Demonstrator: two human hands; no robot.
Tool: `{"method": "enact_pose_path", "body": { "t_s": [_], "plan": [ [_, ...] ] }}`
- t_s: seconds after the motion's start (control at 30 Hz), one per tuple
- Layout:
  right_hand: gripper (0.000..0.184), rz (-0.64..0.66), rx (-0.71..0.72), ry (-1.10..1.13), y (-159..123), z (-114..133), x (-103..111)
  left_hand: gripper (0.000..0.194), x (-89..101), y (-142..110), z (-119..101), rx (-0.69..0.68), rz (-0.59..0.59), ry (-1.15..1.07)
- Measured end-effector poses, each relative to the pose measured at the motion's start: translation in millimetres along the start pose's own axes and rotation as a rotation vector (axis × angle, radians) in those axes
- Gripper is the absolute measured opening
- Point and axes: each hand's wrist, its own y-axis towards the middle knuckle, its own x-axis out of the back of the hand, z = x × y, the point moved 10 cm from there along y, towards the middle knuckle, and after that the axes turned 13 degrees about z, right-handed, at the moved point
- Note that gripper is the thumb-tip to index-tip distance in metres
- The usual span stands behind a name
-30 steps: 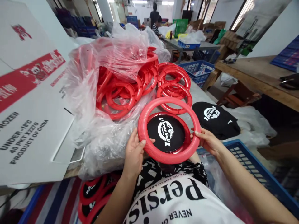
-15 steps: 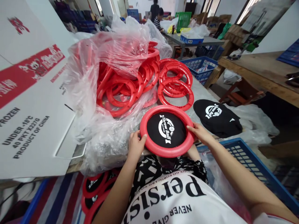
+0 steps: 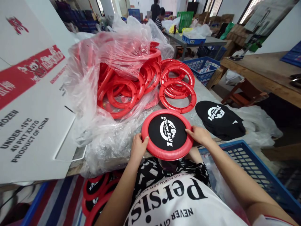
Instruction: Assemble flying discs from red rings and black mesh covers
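Both hands hold a round paddle (image 3: 175, 153) with a red ring rim and a black fabric face printed "Throw Ball", at the table's front edge. My left hand (image 3: 139, 146) grips its left rim, thumb on top and fingers underneath. On the right rim my right hand (image 3: 199, 135) is closed, its thumb near the black fabric. Just beyond lie loose red plastic rings (image 3: 178, 110), partly overlapping. To the right is a stack of black printed fabric covers (image 3: 219, 122).
A clear plastic bag (image 3: 94, 125) full of red rings covers the table's left side. A white carton (image 3: 30, 125) stands at far left. Blue crates (image 3: 244, 147) sit at lower right and behind the table. Finished-looking red-rimmed discs (image 3: 95, 186) lie below left. Two people work far back.
The paddle has tipped flatter and shifted slightly toward me. My right hand's thumb and fingers have moved a little left along the rim with it.
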Motion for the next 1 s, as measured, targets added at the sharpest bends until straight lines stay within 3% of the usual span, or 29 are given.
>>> {"method": "enact_pose_path", "body": {
  "t_s": [0.13, 0.3, 0.37, 0.47, 0.6, 0.73, 0.8, 0.9, 1.0],
  "plan": [
    [0.047, -0.059, 0.081, 0.257, -0.7, -13.0, -14.2, 0.043, -7.5, -10.5, 17.7, 0.033, 0.019, -0.314],
    [0.057, -0.31, 0.36, 0.837, -25.4, -31.3, -23.0, 0.088, -13.7, -52.7, 26.1, 0.029, 0.095, -0.706],
    [0.059, -0.337, 0.446, 1.004, -36.1, -32.9, -28.5, 0.089, -9.8, -70.1, 14.2, -0.032, 0.205, -0.743],
    [0.057, -0.313, 0.557, 1.126, -48.7, -24.1, -34.7, 0.07, -6.3, -90.7, -18.0, -0.11, 0.498, -0.65],
    [0.054, -0.279, 0.682, 1.024, -62.4, -3.7, -37.2, 0.068, 29.4, -95.6, -62.2, -0.227, 0.474, -0.43],
    [0.047, -0.215, 0.789, 0.815, -71.6, 21.4, -32.1, 0.053, 19.5, -106.1, -86.9, -0.22, 0.649, -0.416],
    [0.046, -0.265, 0.813, 0.716, -79.3, 32.2, -16.2, 0.049, 19.7, -112.0, -88.7, -0.187, 0.646, -0.558],
    [0.049, -0.562, 0.835, 0.559, -112.6, 47.0, 30.8, 0.051, 36.7, -118.8, -90.5, -0.161, 0.523, -0.829],
    [0.057, -0.911, 0.955, 0.392, -178.5, 70.8, 72.3, 0.053, 74.5, -123.3, -98.7, -0.232, 0.237, -1.021]
  ]
}}
